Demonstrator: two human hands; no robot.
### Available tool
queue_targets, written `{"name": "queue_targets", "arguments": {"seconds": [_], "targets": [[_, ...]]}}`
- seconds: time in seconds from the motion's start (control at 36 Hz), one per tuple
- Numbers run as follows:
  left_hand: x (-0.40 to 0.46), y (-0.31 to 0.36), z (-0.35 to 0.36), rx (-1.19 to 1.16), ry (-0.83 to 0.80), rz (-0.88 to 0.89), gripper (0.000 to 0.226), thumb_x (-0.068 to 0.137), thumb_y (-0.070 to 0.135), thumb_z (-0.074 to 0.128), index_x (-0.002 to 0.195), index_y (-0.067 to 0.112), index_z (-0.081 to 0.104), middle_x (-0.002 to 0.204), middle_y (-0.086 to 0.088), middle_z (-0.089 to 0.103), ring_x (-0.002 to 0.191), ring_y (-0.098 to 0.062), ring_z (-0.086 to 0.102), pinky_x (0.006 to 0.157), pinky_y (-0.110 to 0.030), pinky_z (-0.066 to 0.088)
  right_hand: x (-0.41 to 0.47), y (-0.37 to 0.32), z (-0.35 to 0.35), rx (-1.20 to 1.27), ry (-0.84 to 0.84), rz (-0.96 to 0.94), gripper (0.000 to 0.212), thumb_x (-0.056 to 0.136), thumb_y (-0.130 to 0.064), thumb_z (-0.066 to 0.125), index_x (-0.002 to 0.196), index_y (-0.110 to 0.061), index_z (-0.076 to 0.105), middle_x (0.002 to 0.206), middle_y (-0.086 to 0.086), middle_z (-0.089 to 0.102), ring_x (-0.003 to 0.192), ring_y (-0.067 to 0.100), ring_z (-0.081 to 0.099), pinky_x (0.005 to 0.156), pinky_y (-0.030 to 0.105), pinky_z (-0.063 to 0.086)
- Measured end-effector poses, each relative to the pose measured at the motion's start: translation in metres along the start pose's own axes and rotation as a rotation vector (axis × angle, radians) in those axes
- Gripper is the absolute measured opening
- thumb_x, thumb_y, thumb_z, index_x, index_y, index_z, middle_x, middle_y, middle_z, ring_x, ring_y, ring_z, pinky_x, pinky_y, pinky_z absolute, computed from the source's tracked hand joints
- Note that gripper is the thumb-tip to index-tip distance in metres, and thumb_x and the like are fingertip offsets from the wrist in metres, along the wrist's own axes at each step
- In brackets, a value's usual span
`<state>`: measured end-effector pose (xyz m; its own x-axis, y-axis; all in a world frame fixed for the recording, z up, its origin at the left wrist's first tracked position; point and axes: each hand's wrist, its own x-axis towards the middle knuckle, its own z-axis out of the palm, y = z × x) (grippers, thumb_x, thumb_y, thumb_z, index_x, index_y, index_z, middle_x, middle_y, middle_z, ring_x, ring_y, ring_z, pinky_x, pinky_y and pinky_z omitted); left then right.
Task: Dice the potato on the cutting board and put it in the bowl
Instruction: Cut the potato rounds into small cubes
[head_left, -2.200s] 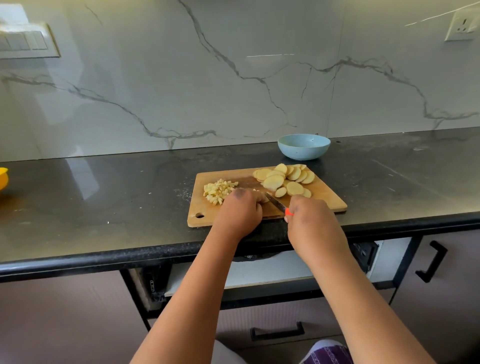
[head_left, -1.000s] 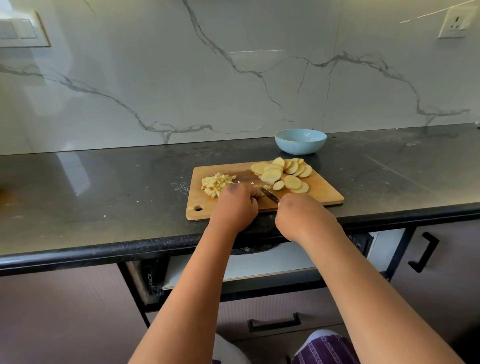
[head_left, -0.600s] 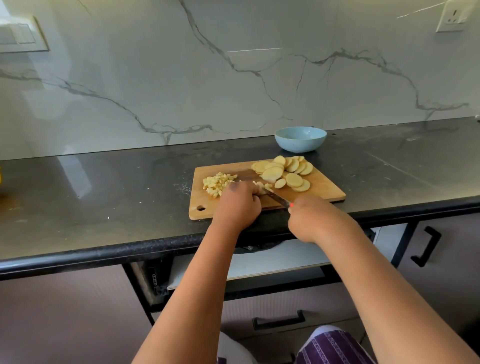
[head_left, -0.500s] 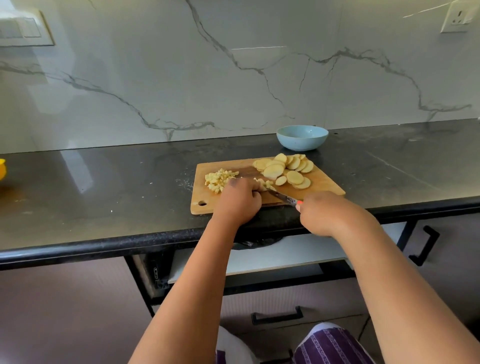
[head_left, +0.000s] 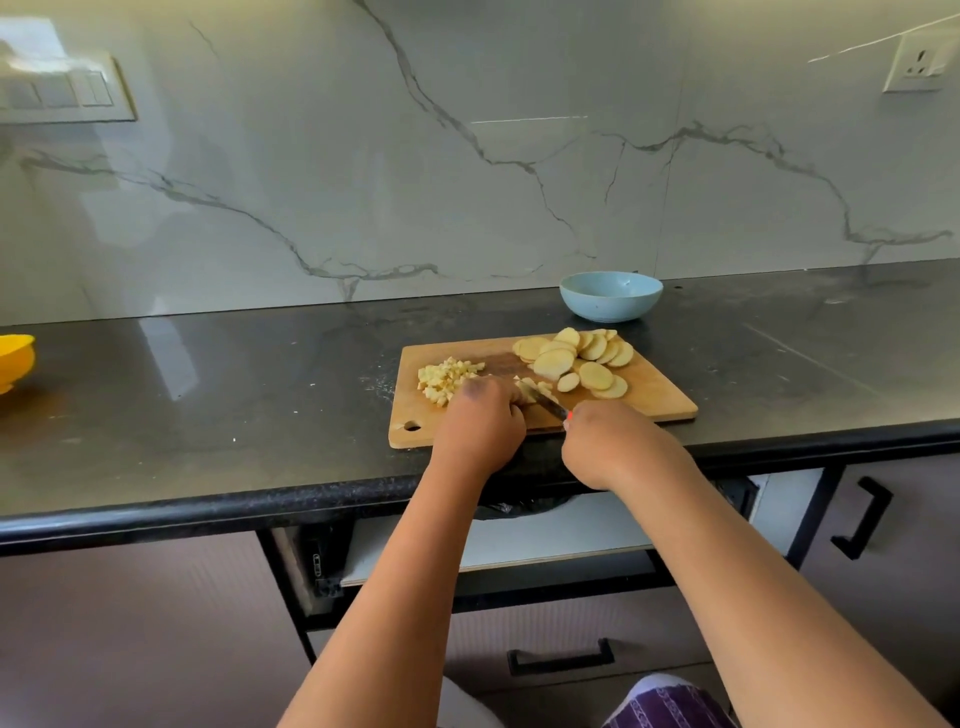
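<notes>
Potato slices (head_left: 574, 358) on cutting board (head_left: 660, 397)

Left hand (head_left: 480, 423): seen from the back, fingers curled under, tips out of sight; it covers the near middle of the cutting board (head_left: 665, 400) and whatever potato lies beneath. Only a few pale pieces (head_left: 535, 387) show past the knuckles, too small to tell their cut.

Right hand (head_left: 605, 441): wraps the knife handle; just an orange speck (head_left: 570, 415) shows. Knife blade (head_left: 545, 402): short dark sliver, tip lost behind the left hand.

Diced pile (head_left: 447, 376): near edge hidden by the left hand.

Yellow object (head_left: 15, 361): cut off by left edge of view.

Bowl (head_left: 610, 301): inside mostly hidden by its near wall.

Purple patterned cloth (head_left: 665, 704): cut by bottom edge.
</notes>
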<state>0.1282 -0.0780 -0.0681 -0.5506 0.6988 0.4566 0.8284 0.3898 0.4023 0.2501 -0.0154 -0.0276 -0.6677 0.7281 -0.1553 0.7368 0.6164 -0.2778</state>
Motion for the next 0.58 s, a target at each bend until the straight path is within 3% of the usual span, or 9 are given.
{"name": "queue_targets", "arguments": {"seconds": [0.06,0.22,0.28,0.36,0.47,0.58], "targets": [[0.001,0.001,0.001,-0.010,-0.011,-0.005,0.026,0.083,0.000,0.044,0.064,0.015,0.053,0.070,-0.002,0.056,0.062,-0.019,0.049,0.048,-0.023,0.033,0.003,-0.006,-0.003,-0.023,-0.005,-0.005,0.024,0.094,-0.007,0.044,0.115,-0.007,0.058,0.098,0.010,0.056,0.092,0.026,0.059,0.080,0.034,0.051],[-0.002,0.005,-0.005,-0.028,-0.024,-0.019,0.030,0.082,-0.002,0.045,0.058,0.014,0.054,0.056,0.007,0.042,0.052,-0.012,0.039,0.045,-0.024,0.025,0.005,-0.018,-0.006,-0.070,-0.004,0.000,0.035,0.090,-0.003,0.047,0.124,-0.008,0.055,0.100,0.009,0.054,0.088,0.025,0.056,0.075,0.033,0.048],[-0.002,0.004,-0.004,-0.026,-0.029,-0.008,0.026,0.082,-0.002,0.044,0.067,0.008,0.062,0.060,0.003,0.048,0.057,-0.015,0.045,0.048,-0.026,0.033,0.001,-0.009,-0.003,-0.048,-0.013,0.015,0.030,0.090,-0.004,0.048,0.118,-0.009,0.057,0.099,0.009,0.055,0.089,0.025,0.057,0.078,0.035,0.050],[-0.001,0.000,-0.001,-0.047,-0.021,-0.015,0.030,0.084,0.001,0.043,0.082,0.009,0.072,0.083,-0.004,0.066,0.074,-0.022,0.058,0.062,-0.032,0.052,-0.011,0.009,-0.003,-0.028,-0.032,0.025,0.015,0.092,-0.005,0.047,0.103,-0.009,0.056,0.096,0.009,0.057,0.093,0.027,0.061,0.083,0.036,0.052],[-0.002,-0.004,0.002,-0.033,0.007,-0.022,0.030,0.084,0.004,0.044,0.086,0.011,0.073,0.080,-0.006,0.068,0.069,-0.025,0.059,0.054,-0.028,0.048,-0.017,0.023,-0.011,-0.072,-0.042,0.011,0.018,0.097,-0.008,0.043,0.108,-0.005,0.057,0.084,0.007,0.052,0.079,0.021,0.056,0.060,0.027,0.041],[-0.005,-0.004,0.000,-0.016,0.070,-0.039,0.037,0.086,0.009,0.048,0.114,0.016,0.073,0.096,-0.006,0.074,0.077,-0.025,0.062,0.062,-0.029,0.051,-0.012,0.019,-0.011,-0.045,0.037,-0.037,0.022,0.102,-0.014,0.040,0.113,-0.004,0.056,0.084,0.008,0.051,0.074,0.020,0.052,0.053,0.026,0.037]]}}
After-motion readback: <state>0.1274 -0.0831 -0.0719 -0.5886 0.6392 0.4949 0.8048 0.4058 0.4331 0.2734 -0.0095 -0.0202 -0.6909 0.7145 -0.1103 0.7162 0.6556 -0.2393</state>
